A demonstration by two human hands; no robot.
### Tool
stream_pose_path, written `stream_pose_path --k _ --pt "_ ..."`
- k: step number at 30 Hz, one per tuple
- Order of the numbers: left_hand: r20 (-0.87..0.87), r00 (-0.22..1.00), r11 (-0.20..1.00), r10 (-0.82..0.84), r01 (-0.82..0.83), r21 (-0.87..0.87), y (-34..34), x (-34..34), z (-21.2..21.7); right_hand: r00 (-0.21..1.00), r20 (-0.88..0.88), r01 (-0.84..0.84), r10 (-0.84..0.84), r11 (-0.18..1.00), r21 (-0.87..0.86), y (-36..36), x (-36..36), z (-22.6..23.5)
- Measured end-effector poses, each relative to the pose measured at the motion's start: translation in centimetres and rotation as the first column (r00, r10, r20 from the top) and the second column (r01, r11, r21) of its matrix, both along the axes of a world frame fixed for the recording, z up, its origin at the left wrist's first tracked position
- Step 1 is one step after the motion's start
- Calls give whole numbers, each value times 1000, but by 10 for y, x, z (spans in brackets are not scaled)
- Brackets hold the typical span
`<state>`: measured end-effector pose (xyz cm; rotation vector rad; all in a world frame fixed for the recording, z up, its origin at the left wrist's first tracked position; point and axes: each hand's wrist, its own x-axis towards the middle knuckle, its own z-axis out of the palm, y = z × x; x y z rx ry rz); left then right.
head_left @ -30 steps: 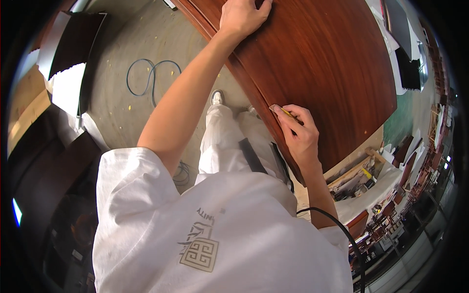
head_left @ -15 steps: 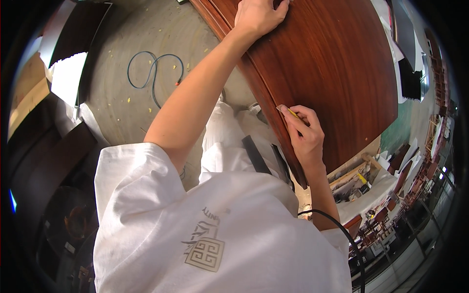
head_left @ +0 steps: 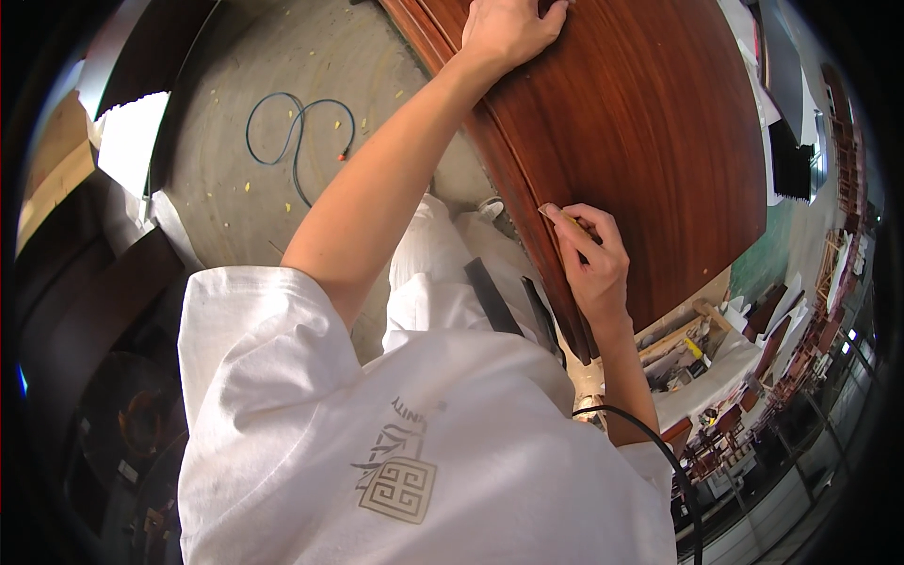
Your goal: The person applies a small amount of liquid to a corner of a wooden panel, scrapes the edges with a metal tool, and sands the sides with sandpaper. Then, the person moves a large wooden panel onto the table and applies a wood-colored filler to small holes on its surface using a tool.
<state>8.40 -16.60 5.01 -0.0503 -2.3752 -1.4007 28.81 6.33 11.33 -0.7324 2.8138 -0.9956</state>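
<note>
A large reddish-brown polished wooden panel [head_left: 659,141] with a moulded edge [head_left: 508,165] lies in front of me and to the right. My right hand [head_left: 595,254] pinches a small tool [head_left: 571,220] between thumb and fingers. A bit of yellow and a flat, pale tip show on it; its exact kind is hard to make out. The tip meets the groove beside the panel's moulding. At the top of the view, my left hand [head_left: 513,33] rests on the panel farther along the same edge, thumb spread; its other fingers are partly cut off by the frame.
A thin blue hose [head_left: 299,122] with a red end loops over the concrete floor among scattered yellow flecks. Dark boards [head_left: 104,273] stand at left. A wooden crate of tools [head_left: 692,344] sits below the panel at right. A black cable [head_left: 650,431] runs by my right arm.
My right hand has shifted slightly toward me along the edge and turned, so less yellow shows. The left hand stays on the panel, and the view has moved a little.
</note>
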Motion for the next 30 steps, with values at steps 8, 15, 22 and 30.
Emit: stream_pose_path --k 8,15,22,30 --pt "-24 1000 1000 16 -16 1 0 -1 -5 958 221 193 -182 981 -27 -4 -2 8" --pt "-56 998 1000 19 -19 -1 1 -2 -8 882 377 329 -283 942 -62 -8 -15 2" --pt "-63 997 999 34 -32 28 0 0 -8 877 389 306 -281 952 -3 -13 -18 1" --pt "-27 999 999 25 -24 49 1 1 -3 880 379 299 -285 954 23 -12 -18 0"
